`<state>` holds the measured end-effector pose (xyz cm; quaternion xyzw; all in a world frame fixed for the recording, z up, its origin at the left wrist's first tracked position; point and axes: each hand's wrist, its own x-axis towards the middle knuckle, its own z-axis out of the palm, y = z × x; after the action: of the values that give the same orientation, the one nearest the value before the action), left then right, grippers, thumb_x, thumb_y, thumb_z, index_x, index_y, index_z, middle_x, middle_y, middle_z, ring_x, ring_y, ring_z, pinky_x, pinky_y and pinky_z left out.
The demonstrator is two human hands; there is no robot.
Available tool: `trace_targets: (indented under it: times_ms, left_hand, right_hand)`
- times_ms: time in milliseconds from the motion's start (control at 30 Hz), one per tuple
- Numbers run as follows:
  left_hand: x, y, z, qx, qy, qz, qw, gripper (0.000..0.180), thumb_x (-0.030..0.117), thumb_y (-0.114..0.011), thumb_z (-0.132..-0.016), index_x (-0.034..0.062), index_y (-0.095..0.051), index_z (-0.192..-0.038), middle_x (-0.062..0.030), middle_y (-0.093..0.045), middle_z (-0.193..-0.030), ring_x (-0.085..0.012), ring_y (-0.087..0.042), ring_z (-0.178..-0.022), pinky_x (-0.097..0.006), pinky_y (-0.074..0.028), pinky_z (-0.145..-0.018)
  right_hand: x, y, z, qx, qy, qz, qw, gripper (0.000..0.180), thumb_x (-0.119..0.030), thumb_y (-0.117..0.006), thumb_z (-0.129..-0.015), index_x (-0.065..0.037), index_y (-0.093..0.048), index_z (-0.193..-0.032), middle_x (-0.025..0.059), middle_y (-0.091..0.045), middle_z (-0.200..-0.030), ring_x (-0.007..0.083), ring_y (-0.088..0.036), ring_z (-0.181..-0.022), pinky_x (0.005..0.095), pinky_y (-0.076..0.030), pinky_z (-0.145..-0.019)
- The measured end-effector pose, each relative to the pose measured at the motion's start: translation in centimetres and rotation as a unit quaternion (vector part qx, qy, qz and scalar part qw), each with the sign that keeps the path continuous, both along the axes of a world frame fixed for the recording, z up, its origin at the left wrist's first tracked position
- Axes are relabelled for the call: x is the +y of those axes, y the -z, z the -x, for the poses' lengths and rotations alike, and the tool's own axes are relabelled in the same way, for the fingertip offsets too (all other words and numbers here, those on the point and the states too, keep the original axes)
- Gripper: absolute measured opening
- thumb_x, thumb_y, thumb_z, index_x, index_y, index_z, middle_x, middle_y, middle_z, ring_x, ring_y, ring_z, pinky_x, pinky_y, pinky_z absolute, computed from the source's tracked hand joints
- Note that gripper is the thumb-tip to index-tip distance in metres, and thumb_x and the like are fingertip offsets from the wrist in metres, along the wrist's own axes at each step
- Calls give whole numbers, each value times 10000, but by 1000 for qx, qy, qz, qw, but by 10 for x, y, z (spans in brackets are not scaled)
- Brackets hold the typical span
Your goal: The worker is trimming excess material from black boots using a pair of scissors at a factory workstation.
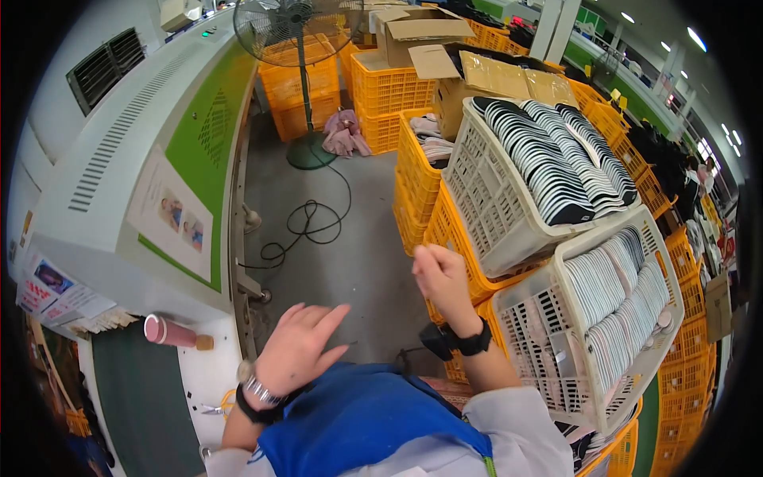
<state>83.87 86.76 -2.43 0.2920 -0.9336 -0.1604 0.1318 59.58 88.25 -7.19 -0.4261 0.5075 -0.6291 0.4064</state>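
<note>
My left hand (300, 350) is held in front of my blue apron (358, 425), fingers spread and nothing in them. A silver watch (262, 391) circles that wrist. My right hand (442, 280) is raised beside the crates, its fingers curled into a loose fist with nothing showing in it. Around that wrist is a black strap (461, 342). Nearest to the right hand stand two white plastic crates: the nearer crate (548, 389) holds rows of pale striped insole-like pads (620, 290), the farther crate (497, 195) rows of black and white ones (548, 151). Neither hand touches them.
A long white and green machine (179, 151) runs along the left. A pink bottle (169, 331) and scissors (216, 409) lie near its end. Ahead are a standing fan (306, 95), its looped cable (306, 230), pink cloth (346, 133), stacked orange crates (389, 91) and cardboard boxes (421, 32).
</note>
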Motion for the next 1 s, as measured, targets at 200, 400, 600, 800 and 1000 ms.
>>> trace_targets:
  times_ms: [200,400,600,800,1000]
  left_hand:
    - [-126,46,65,-3,151,-19,988,535,197,-653,-735,32,-472,-1211,-142,-601,-943,-303,-562,-879,-390,-424,-827]
    - [-254,77,87,36,183,-43,982,536,205,-655,-732,20,-474,-1201,-156,-615,-850,-322,-584,-798,-393,-454,-745]
    - [-391,84,129,24,178,-66,982,530,213,-657,-740,12,-475,-1195,-172,-615,-868,-331,-582,-818,-393,-464,-728]
    - [-507,63,227,78,254,-68,962,463,176,-661,-749,24,-519,-1163,-160,-617,-985,-318,-580,-912,-385,-470,-788]
    - [-616,-6,376,175,326,-3,929,329,115,-629,-774,20,-582,-1086,-149,-620,-1040,-284,-590,-976,-340,-464,-853]
  right_hand:
    - [-25,41,30,-14,126,-40,991,188,-124,-463,-926,-9,-562,-815,-9,-464,-577,58,-428,-472,189,-345,-446]
    - [-132,48,48,66,139,-21,988,224,-53,-438,-918,14,-565,-1089,21,-515,-739,76,-484,-586,196,-401,-540]
    - [-254,67,100,18,164,-22,986,224,-42,-443,-915,23,-564,-1092,19,-530,-786,81,-504,-614,204,-425,-570]
    - [-334,65,167,-21,256,-34,966,203,-62,-463,-914,20,-567,-1069,9,-529,-704,71,-487,-578,201,-413,-543]
    - [-408,56,245,21,306,7,952,187,-53,-473,-907,11,-572,-1053,-6,-505,-649,59,-463,-569,196,-391,-529]
